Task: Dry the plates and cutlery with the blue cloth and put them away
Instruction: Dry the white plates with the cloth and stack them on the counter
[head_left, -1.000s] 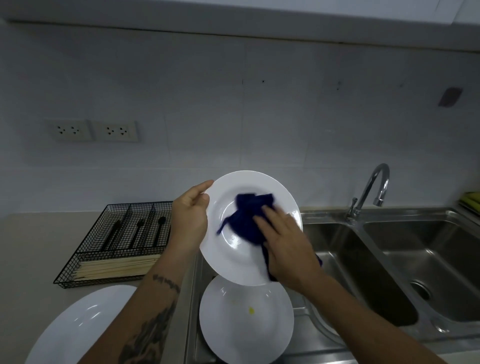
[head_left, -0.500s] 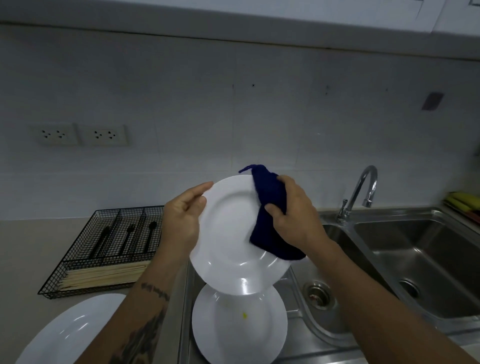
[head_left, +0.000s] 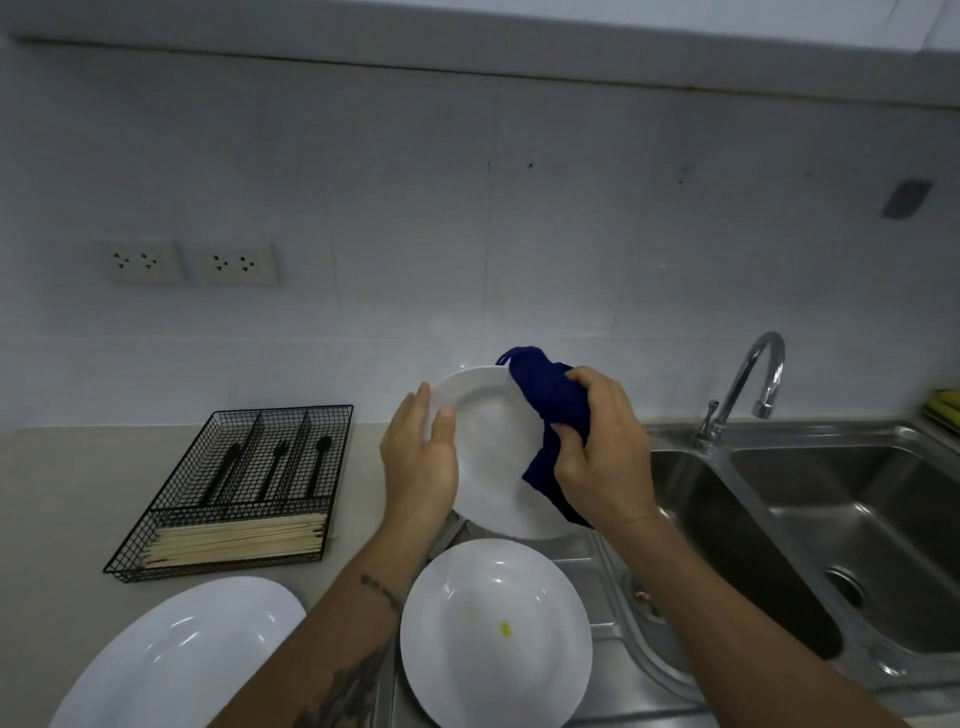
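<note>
The left hand (head_left: 418, 467) is gripping a tilted plate (head_left: 491, 457) by its rim while the right hand (head_left: 602, 457), fingers curled, is clutching the cloth (head_left: 550, 405) against its opposite edge.

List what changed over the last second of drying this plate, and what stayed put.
The right hand carried the blue cloth from the middle of the held plate to its right rim, where it now grips the cloth wrapped over the edge. The plate turned more edge-on. The left hand kept its hold on the left rim. The plate with a yellow speck, the cutlery basket and the oval platter stayed put.
</note>
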